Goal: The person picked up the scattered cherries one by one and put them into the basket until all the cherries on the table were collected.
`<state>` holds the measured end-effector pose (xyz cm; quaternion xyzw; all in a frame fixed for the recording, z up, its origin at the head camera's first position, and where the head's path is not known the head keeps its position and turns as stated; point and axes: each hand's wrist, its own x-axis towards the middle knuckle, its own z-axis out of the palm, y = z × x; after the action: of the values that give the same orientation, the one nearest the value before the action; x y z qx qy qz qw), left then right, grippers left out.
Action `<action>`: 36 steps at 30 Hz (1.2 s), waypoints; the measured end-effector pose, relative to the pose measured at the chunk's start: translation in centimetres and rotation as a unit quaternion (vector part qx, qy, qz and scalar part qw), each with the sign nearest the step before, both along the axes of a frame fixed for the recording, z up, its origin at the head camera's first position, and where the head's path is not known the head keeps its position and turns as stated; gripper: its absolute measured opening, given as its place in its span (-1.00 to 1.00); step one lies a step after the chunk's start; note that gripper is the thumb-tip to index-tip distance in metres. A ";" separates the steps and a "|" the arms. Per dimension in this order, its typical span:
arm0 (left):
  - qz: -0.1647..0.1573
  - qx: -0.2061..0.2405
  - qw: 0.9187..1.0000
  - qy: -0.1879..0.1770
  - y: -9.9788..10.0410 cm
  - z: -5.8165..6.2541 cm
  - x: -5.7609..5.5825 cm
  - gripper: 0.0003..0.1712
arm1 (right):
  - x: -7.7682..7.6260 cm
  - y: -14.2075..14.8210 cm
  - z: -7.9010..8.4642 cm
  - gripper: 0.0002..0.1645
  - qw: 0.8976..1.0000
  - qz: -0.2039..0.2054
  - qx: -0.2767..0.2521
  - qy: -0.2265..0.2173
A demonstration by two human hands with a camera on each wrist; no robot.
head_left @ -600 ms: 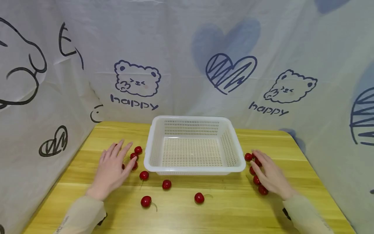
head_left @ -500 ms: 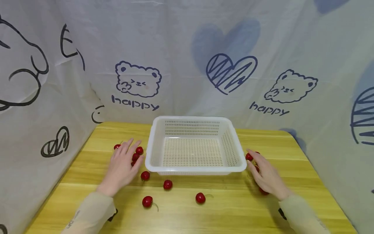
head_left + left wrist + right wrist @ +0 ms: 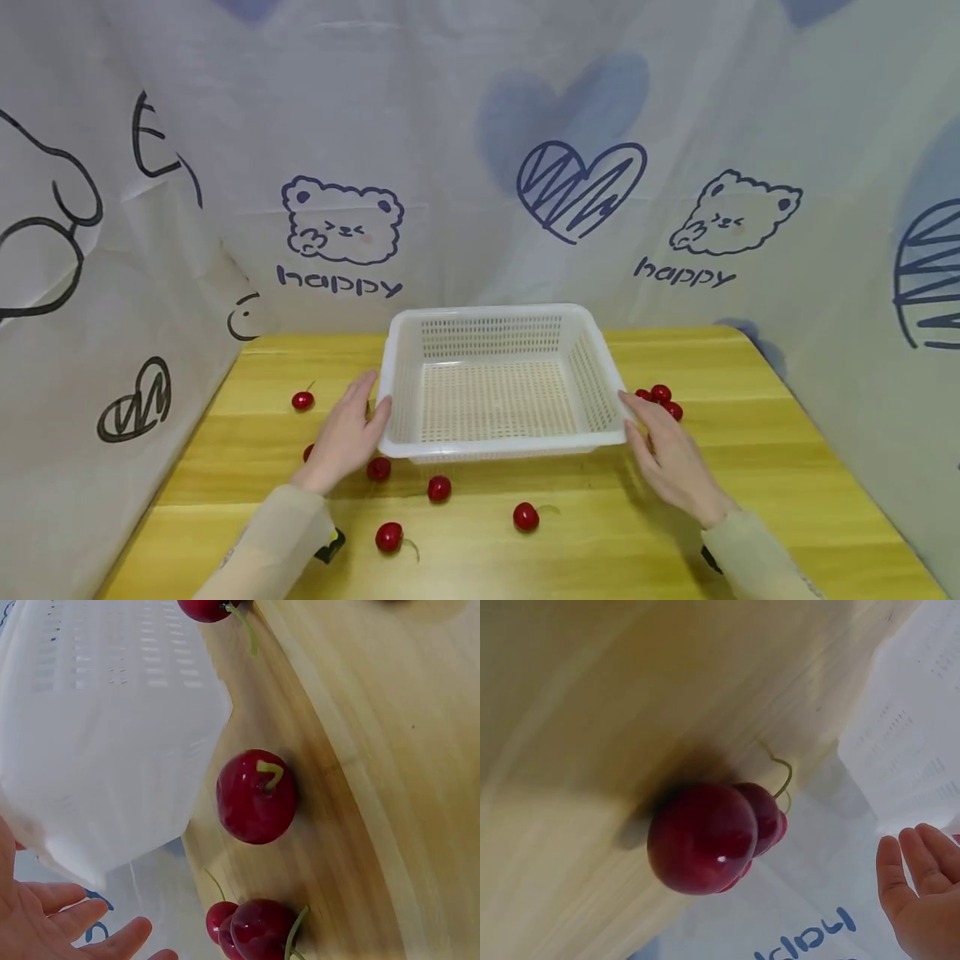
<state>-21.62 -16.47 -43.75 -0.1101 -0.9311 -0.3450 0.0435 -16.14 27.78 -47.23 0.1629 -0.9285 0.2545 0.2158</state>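
Observation:
A white plastic basket point(image 3: 498, 453) with slotted walls stands at the middle of the table, nothing in it. My left hand point(image 3: 341, 437) is at its left rim, fingers extended along the side; in the left wrist view, loosely spread fingers point(image 3: 124, 939) show by the basket corner. At the right rim is my right hand point(image 3: 675, 458), fingertips right at the edge and fingers nearly straight. Several red cherries lie around the basket: one cherry point(image 3: 303, 401) at the far left, one cherry point(image 3: 438, 488) in front, and a cluster of cherries point(image 3: 661, 393) beyond my right hand. Others are partly hidden by my hands.
The yellow wood-grain table point(image 3: 600, 550) ends at a pale cloth backdrop point(image 3: 457, 208) with bear and heart drawings, which also closes off both sides. Two more stemmed cherries lie near the front, a left cherry point(image 3: 389, 537) and a right cherry point(image 3: 526, 517).
Both hands have moved inward to the basket's rims, the left one rightward from over the cherries. More of the far-left cherry and the right cluster now shows. The head view has tilted slightly.

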 end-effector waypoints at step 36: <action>0.062 0.199 0.951 -0.228 3.3 0.7 -3.9 -0.21 | 0.4 4.8 0.6 -0.41 0.999 -0.026 0.001 -0.023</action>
<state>-25.50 -13.20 -43.09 0.0404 -0.8337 -0.5358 -0.1272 -15.72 32.54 -46.66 0.1329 -0.9373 0.2520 0.2008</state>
